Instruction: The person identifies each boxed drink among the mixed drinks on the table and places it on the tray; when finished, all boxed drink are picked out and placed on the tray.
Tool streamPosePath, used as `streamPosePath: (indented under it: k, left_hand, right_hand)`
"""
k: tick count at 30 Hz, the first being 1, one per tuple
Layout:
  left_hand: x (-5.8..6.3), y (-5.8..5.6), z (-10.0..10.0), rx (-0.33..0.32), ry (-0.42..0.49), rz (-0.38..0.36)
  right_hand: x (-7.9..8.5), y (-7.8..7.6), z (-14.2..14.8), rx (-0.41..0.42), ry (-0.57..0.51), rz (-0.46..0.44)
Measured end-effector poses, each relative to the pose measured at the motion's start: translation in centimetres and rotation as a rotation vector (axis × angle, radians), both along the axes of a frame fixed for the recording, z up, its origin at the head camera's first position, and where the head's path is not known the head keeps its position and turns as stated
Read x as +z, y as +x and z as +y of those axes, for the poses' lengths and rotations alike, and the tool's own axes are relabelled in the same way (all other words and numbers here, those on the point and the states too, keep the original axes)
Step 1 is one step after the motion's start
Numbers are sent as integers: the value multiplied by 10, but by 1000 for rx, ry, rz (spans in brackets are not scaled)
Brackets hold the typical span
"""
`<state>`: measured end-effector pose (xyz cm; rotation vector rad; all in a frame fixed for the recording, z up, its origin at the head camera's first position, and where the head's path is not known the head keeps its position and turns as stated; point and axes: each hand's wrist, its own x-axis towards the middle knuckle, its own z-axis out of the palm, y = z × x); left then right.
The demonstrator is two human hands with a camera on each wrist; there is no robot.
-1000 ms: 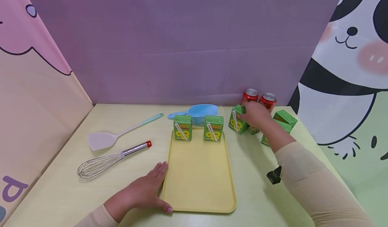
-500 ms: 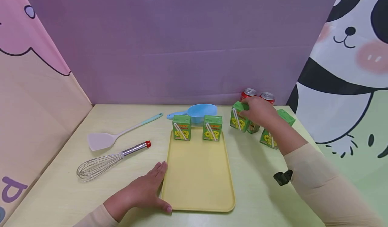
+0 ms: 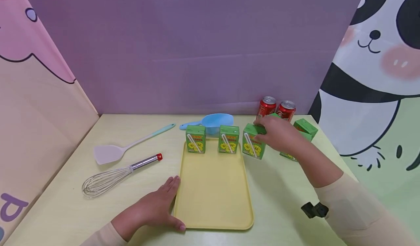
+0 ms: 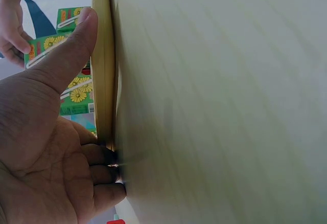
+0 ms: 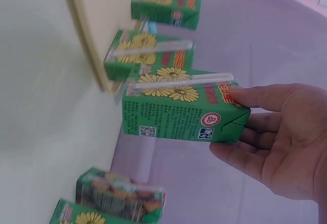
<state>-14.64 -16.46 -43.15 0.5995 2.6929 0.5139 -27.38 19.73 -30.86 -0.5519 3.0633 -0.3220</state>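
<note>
My right hand (image 3: 279, 134) grips a green juice box (image 3: 252, 145) by its top end, thumb on the straw side. In the right wrist view this held juice box (image 5: 179, 114) hangs clear of the table, near the tray's far right corner. Two more juice boxes, a left one (image 3: 195, 140) and a right one (image 3: 229, 140), stand upright at the far end of the yellow tray (image 3: 213, 191). My left hand (image 3: 157, 207) rests at the tray's near left side, fingers along the edge and thumb at the near corner; in the left wrist view its thumb (image 4: 76, 45) lies against the rim.
Two red soda cans (image 3: 266, 109) stand at the back right, with further green boxes (image 3: 306, 127) beside them, partly behind my right hand. A blue scoop (image 3: 218, 121) lies behind the tray. Left of it lie a spatula (image 3: 109, 154) and a wire whisk (image 3: 108, 182).
My right hand has lifted the juice box from the group by the cans and brought it left and nearer, toward the tray. The left hand has stayed at the tray.
</note>
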Motion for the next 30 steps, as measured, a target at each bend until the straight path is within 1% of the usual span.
streamPosePath:
  k: [5, 12, 18, 24, 30]
  left_hand:
    - [0, 0, 0, 0, -5, 2]
    - [1, 0, 0, 5, -7, -15]
    - [2, 0, 0, 9, -10, -18]
    - [2, 0, 1, 11, -9, -17]
    - [2, 1, 0, 10, -12, -11]
  right_hand:
    - [-2, 14, -19, 84, -9, 2]
    - [-17, 24, -52, 190, -66, -7]
    - [-27, 26, -84, 263, -94, 3]
    - [-37, 26, -111, 297, -119, 15]
    - [-48, 24, -130, 336, -152, 28]
